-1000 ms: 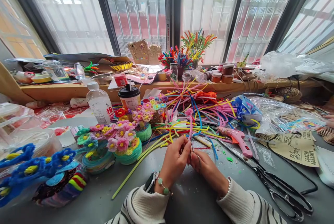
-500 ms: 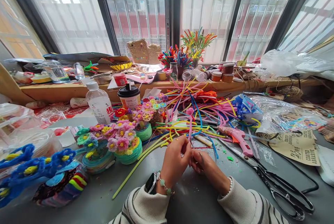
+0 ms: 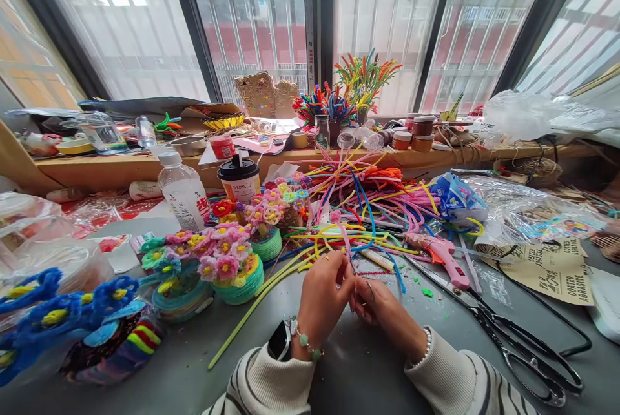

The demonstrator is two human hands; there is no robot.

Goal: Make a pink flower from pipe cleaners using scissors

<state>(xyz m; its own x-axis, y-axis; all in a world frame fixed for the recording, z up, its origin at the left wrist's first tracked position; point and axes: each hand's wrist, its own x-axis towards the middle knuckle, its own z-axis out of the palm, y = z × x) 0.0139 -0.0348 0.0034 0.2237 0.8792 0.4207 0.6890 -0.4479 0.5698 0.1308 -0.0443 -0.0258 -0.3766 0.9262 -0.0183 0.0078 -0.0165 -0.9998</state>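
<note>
My left hand [image 3: 327, 292] is closed in a pinch around a pink pipe cleaner [image 3: 345, 236]. The stem sticks up from my fingertips, with a small curled pink head on top. Close against it, my right hand [image 3: 380, 308] is closed too, its fingers bent inward. A thin curved metallic edge [image 3: 372, 290] shows at the right thumb, and a slim dark line rises between the hands; the tool or part they belong to is mostly hidden. Beyond the hands lies a loose heap of colored pipe cleaners [image 3: 382, 195].
Left of my hands stand pipe-cleaner flower pots [image 3: 238, 283], a plastic bottle [image 3: 183, 192] and a lidded cup [image 3: 239, 181]. On the right lie a pink glue gun [image 3: 443, 257], large scissors [image 3: 513, 334] and sandpaper sheets [image 3: 547, 273]. A cluttered wooden sill [image 3: 271, 160] runs behind.
The pink pipe cleaner has tilted to the left, and its curled head now sits lower and further left. Both hands stay together in nearly the same place.
</note>
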